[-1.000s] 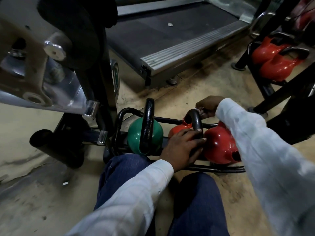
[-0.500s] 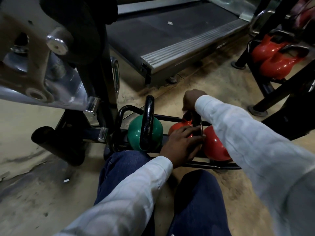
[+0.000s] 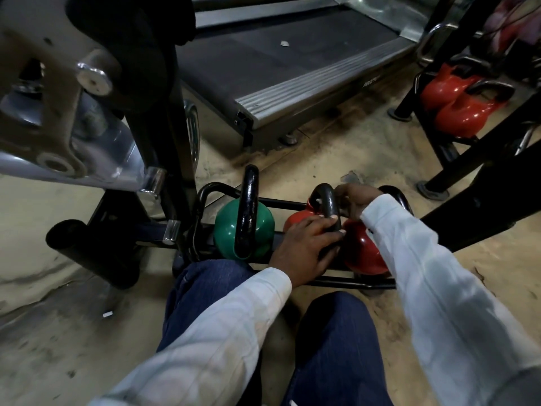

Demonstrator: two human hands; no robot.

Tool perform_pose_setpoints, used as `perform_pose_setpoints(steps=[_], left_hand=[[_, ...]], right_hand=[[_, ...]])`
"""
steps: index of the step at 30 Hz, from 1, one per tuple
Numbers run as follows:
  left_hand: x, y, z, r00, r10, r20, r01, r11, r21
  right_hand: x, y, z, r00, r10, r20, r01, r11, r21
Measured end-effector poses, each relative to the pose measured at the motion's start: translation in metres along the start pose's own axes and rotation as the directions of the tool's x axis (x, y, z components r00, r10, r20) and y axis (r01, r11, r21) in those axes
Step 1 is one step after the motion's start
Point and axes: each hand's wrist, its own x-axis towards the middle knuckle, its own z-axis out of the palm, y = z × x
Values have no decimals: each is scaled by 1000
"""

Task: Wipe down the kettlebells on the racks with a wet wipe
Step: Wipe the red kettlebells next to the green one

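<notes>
Lighting dim, colours muted. Hard glare on the chrome bolt [image 3: 93,78] far up-left of the left hand [image 3: 304,247]; faint sheen on the kettlebell handle [image 3: 328,200] beside the right hand [image 3: 355,200]. Deep shadow right of it. Edges bowed; sleeves [image 3: 456,303] below both hands soft.

green kettlebell [image 3: 227,227] | red kettlebell [image 3: 294,221] | black rack [image 3: 351,284] | white sleeve [image 3: 234,317] | blue jeans [image 3: 336,347] | grey treadmill [image 3: 292,54]

You are in a gym: a treadmill [image 3: 292,54] at top centre, kettlebells [image 3: 456,101] on floor racks [image 3: 345,284], worn flooring.
</notes>
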Motion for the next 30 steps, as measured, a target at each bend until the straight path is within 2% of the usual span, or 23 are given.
perform_pose_setpoints(steps=[1,3,5,7,9,10,12,13,14,18,20,22,24,26,27,29,30], left_hand=[[0,0,-1,1000,-4,1,4,1000,5],[0,1,-2,1000,-13,17,13,1000,12],[1,1,-2,1000,-21,23,20,1000,16],[1,1,-1,1000,-17,13,17,1000,10],[1,-1,-1,1000,-13,18,13,1000,-8],[1,-2,-1,999,-11,30,11,1000,-3],[1,-5,0,998,-8,57,7,1000,20],[0,-5,2,998,-8,67,6,1000,27],[0,-6,3,997,-5,74,3,999,33],[2,-7,5,998,-1,68,-2,999,38],[1,-7,5,998,-1,68,-2,999,43],[1,-5,4,998,-16,62,13,999,49],[1,-1,1,999,-30,45,28,998,50],[2,1,0,999,-25,28,23,999,46],[2,1,0,1000,-18,21,18,999,42],[1,-1,0,1000,-23,13,22,999,32],[0,-1,1,1000,-23,11,22,999,25]], right_hand=[[-1,-6,-4,1000,-14,20,14,1000,16],[-7,-21,-8,998,-65,-15,63,991,-115],[-10,-39,-5,983,-178,-52,149,925,-349],[-8,-55,8,944,-329,-23,231,712,-663],[-7,-63,35,927,-368,73,227,394,-891],[-7,-64,51,941,-321,106,181,215,-960],[-5,-57,78,962,-238,133,98,-153,-983],[0,-52,85,966,-223,133,67,-280,-958],[5,-48,88,966,-222,136,48,-362,-931],[-1,-43,77,917,-330,226,31,-504,-863],[-11,-43,70,875,-416,246,11,-493,-870],[-18,-45,59,828,-523,201,2,-356,-935],[-23,-47,42,806,-583,100,13,-153,-988],[-23,-43,23,818,-574,-30,81,167,-983],[-21,-38,16,841,-536,-81,107,311,-944],[-10,-24,10,897,-423,-126,101,474,-874],[-5,-15,8,922,-348,-169,78,595,-800]])
